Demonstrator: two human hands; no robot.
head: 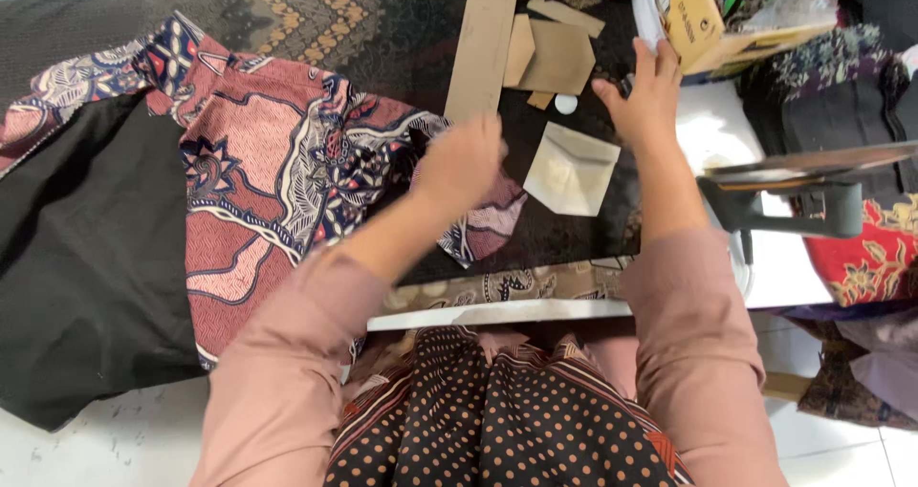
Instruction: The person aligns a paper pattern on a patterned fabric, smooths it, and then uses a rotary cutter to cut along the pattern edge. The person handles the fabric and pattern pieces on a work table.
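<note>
Batik cloth (277,181), pink and navy, lies mid-left on the surface (574,234); the blurred left hand (464,162) bunches its edge and may drag it askew. Upper right, the right hand (643,90), fingers spread, could knock the white chalk (566,104).

Pink patterned batik cloth (277,172) lies spread, rumpled, across the table.

Cloth (277,172): pink-red batik w/ navy + white floral swirls. Black lining (86,258) beside it, plain. Table (316,19) cover: dark, gold chevron motif. Cardboard strip (483,38) + cardboard pieces (555,57): plain tan. Paper piece (572,170): cream, shiny. Sleeves (287,372): dusty pink, plain. Skirt (497,420): dark brown w/ orange dots. Box (687,14): yellow-brown, blue corner. Fabric at right (865,258): red w/ gold flowers.
</note>
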